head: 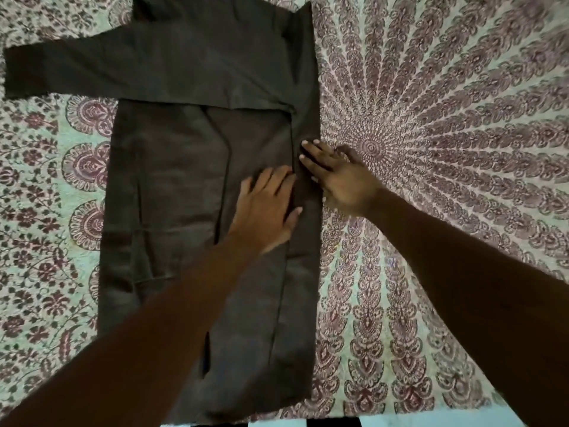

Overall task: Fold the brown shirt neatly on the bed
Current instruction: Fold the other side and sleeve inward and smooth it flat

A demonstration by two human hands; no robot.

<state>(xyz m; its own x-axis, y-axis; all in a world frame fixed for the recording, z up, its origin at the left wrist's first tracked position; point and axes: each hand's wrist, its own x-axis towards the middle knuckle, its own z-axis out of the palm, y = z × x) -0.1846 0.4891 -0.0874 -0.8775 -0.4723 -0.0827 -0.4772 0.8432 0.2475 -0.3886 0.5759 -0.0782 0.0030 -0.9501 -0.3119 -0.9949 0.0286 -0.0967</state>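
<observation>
Head: left hand (264, 211), right hand (337, 177) flat, grips wide, pressing brown shirt (172, 186) right edge.

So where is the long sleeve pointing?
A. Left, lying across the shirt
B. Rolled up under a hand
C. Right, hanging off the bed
A. The sleeve lies flat across the top of the shirt and reaches out left onto the bedsheet, well above both hands.
</observation>
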